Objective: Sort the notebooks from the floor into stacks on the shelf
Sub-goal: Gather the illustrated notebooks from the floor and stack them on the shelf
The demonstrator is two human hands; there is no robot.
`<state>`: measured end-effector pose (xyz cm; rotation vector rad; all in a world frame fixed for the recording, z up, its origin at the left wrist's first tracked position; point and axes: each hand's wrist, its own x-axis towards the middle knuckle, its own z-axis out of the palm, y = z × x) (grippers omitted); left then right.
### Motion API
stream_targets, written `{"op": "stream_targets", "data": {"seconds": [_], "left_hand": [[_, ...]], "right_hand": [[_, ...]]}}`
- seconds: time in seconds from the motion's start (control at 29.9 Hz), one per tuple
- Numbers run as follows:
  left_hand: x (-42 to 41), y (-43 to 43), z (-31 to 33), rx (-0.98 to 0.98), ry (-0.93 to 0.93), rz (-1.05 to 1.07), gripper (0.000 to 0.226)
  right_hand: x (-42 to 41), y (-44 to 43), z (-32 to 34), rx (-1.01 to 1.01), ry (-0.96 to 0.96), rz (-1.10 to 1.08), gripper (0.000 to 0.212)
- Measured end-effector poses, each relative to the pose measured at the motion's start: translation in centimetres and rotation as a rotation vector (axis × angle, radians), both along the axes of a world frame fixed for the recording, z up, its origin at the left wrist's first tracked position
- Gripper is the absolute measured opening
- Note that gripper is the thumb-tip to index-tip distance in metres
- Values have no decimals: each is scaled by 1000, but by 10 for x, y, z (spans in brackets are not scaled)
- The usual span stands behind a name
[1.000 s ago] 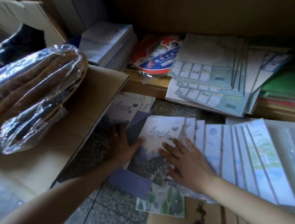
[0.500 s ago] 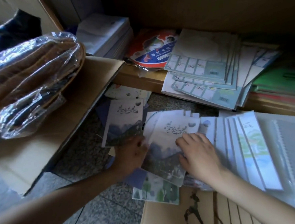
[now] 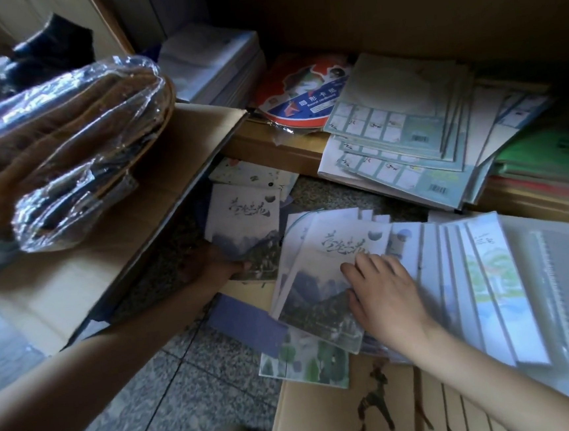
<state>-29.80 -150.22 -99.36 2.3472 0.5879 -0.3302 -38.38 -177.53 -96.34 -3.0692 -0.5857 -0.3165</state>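
Presently 1 notebook (image 3: 243, 232) is held in the left hand (image 3: 217, 267), grip closed, right hand (image 3: 383, 296) laid flat; shelving is judged next.

Dim, uneven daylight is falling over the scene; glare is flashing in white streaks off the plastic wrap (image 3: 75, 158) at the left; the shelf (image 3: 280, 147) is sinking into deep shadow toward its back and right end; the left hand (image 3: 212, 266) is lying in shade while the right hand (image 3: 386, 295) is catching pale light; the fanned notebooks (image 3: 471, 285) are looking washed and soft; the wide lens is bending straight lines near the edges; the corners are smearing into blur.
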Motion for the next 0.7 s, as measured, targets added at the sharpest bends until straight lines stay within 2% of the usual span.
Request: {"op": "stream_targets", "data": {"seconds": [0.07,0.17,0.2,0.27,0.33,0.4,0.5,0.54,0.6,0.7], "left_hand": [[-10,1,9,-87,-159,-32,78],[-29,1,27,91,-368,-167,65],[-34,-1,35,147,-391,-226,57],[-41,-16,59,134,-380,-300,37],[-47,-38,80,78,-403,-367,23],[-52,-60,102,-11,-496,-442,26],[-54,-87,144,-269,-603,-459,26],[-52,-94,161,-373,-616,-448,25],[-45,-104,196,-557,-660,-432,25],[-28,-114,244,-727,-722,-399,28]], "right_hand": [[-1,0,1,16,3,3,31],[0,0,6,29,50,-1,38],[1,0,7,34,76,-4,38],[0,-1,10,62,134,-16,32],[0,-1,17,145,257,-49,43],[-1,-2,25,365,386,-125,58],[-1,-2,52,964,560,-168,60],[1,-3,63,1166,536,-144,58],[9,-10,88,1472,359,-117,60],[24,-20,142,1627,119,-22,65]]}}
